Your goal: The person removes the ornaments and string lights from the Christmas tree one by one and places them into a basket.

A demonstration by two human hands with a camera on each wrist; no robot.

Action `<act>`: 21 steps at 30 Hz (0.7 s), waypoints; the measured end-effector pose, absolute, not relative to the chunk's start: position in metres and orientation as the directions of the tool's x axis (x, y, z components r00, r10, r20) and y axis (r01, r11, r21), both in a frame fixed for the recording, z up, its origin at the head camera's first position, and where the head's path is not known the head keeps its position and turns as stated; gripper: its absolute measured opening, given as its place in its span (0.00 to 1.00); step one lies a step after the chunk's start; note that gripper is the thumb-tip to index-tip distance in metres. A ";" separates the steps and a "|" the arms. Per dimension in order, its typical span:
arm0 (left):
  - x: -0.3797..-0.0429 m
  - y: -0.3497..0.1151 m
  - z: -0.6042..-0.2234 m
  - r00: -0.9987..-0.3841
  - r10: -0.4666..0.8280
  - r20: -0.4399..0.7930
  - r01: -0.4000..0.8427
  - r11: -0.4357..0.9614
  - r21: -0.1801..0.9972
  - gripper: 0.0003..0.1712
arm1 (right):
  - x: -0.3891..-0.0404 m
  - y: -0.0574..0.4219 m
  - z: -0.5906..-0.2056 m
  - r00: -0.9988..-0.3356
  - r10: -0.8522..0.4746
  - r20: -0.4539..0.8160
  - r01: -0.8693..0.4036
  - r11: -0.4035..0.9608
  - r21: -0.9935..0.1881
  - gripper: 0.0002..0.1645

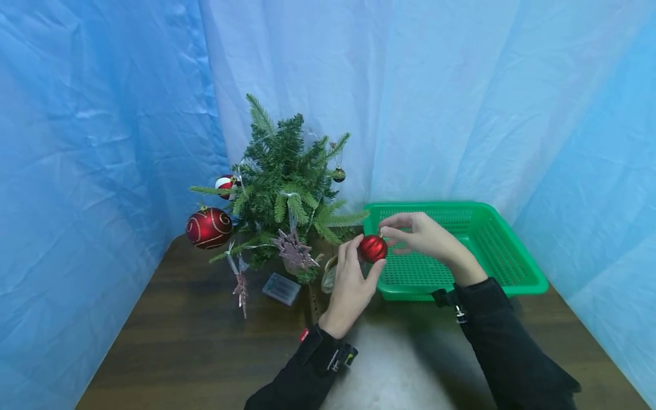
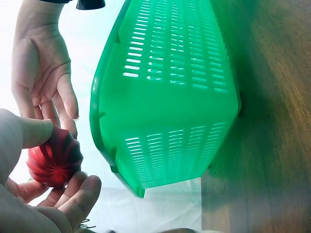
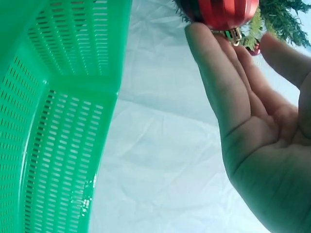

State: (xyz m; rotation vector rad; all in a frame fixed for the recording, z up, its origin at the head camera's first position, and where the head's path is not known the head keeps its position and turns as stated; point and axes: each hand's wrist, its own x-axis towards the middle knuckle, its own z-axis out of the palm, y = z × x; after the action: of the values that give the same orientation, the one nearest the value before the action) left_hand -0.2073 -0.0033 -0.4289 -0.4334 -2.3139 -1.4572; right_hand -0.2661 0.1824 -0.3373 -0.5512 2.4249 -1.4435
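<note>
A ribbed red Christmas bauble [image 1: 373,249] is held between the thumb and fingers of my left hand [image 1: 352,290], in front of the green basket's left end. My right hand [image 1: 429,242] is at the bauble's other side, above the basket [image 1: 461,293]. In the right wrist view its fingers are mostly straight beside the gold cap [image 3: 234,36], with the thumb apart from it. The left wrist view shows the left fingers curled about the bauble [image 2: 56,158]. Left of the hands stands a small Christmas tree [image 1: 287,165].
On the tree hang a large red bauble [image 1: 208,228], a red-and-white bauble [image 1: 225,186], a small dark bauble [image 1: 338,175], a pink glittery snowflake [image 1: 295,249] and another pink glittery ornament [image 1: 241,287]. A clear battery box [image 1: 282,288] lies on the wooden table [image 1: 169,341]. Pale blue cloth [image 1: 435,102] hangs behind.
</note>
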 end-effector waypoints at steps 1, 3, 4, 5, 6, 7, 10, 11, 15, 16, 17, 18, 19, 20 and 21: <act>-0.207 -0.003 -0.429 -0.881 0.064 0.468 0.448 0.425 0.786 0.37 | -0.265 0.184 -0.338 -0.888 -0.459 -0.039 -0.186 0.434 -0.882 0.25; -0.206 -0.003 -0.428 -0.876 0.068 0.478 0.457 0.434 0.776 0.37 | -0.265 0.186 -0.339 -0.879 -0.475 -0.045 -0.190 0.435 -0.880 0.25; -0.205 -0.003 -0.428 -0.873 0.069 0.482 0.461 0.440 0.771 0.37 | -0.265 0.187 -0.339 -0.877 -0.478 -0.048 -0.188 0.432 -0.882 0.25; -0.205 -0.003 -0.427 -0.871 0.072 0.486 0.464 0.444 0.766 0.37 | -0.265 0.188 -0.340 -0.874 -0.483 -0.048 -0.189 0.431 -0.882 0.25; -0.205 -0.002 -0.427 -0.869 0.075 0.489 0.468 0.446 0.763 0.36 | -0.265 0.189 -0.341 -0.874 -0.483 -0.049 -0.190 0.432 -0.881 0.24; -0.204 -0.002 -0.427 -0.866 0.078 0.493 0.472 0.451 0.758 0.36 | -0.266 0.189 -0.342 -0.874 -0.484 -0.048 -0.192 0.435 -0.880 0.23; -0.205 -0.002 -0.429 -0.860 0.086 0.503 0.481 0.466 0.742 0.36 | -0.267 0.191 -0.344 -0.874 -0.484 -0.045 -0.198 0.440 -0.876 0.21; -0.205 -0.002 -0.430 -0.857 0.087 0.507 0.484 0.470 0.738 0.36 | -0.268 0.191 -0.345 -0.874 -0.483 -0.046 -0.197 0.441 -0.876 0.20; -0.206 -0.001 -0.430 -0.846 0.090 0.525 0.501 0.470 0.727 0.36 | -0.269 0.192 -0.344 -0.873 -0.486 -0.052 -0.193 0.441 -0.876 0.18; -0.206 -0.001 -0.429 -0.844 0.090 0.528 0.504 0.470 0.725 0.36 | -0.270 0.193 -0.343 -0.873 -0.485 -0.058 -0.188 0.442 -0.877 0.17; -0.205 -0.001 -0.428 -0.842 0.091 0.532 0.508 0.468 0.723 0.36 | -0.270 0.193 -0.342 -0.871 -0.487 -0.062 -0.185 0.443 -0.877 0.17; -0.205 -0.001 -0.428 -0.841 0.094 0.532 0.510 0.464 0.724 0.36 | -0.270 0.193 -0.341 -0.868 -0.492 -0.064 -0.187 0.443 -0.877 0.17; -0.205 -0.001 -0.428 -0.843 0.096 0.530 0.510 0.461 0.727 0.36 | -0.270 0.194 -0.340 -0.866 -0.495 -0.065 -0.188 0.444 -0.876 0.18; -0.205 -0.001 -0.427 -0.843 0.100 0.529 0.511 0.457 0.728 0.36 | -0.270 0.194 -0.339 -0.866 -0.496 -0.069 -0.187 0.447 -0.875 0.18; -0.205 -0.001 -0.427 -0.843 0.104 0.527 0.512 0.455 0.729 0.36 | -0.270 0.195 -0.337 -0.865 -0.497 -0.072 -0.186 0.450 -0.874 0.18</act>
State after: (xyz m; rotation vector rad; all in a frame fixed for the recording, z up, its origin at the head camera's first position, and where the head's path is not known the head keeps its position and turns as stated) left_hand -0.2048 -0.0009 -0.4270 -0.5179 -2.3000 -1.3572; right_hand -0.2702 0.1949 -0.3372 -0.5827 2.3876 -1.3801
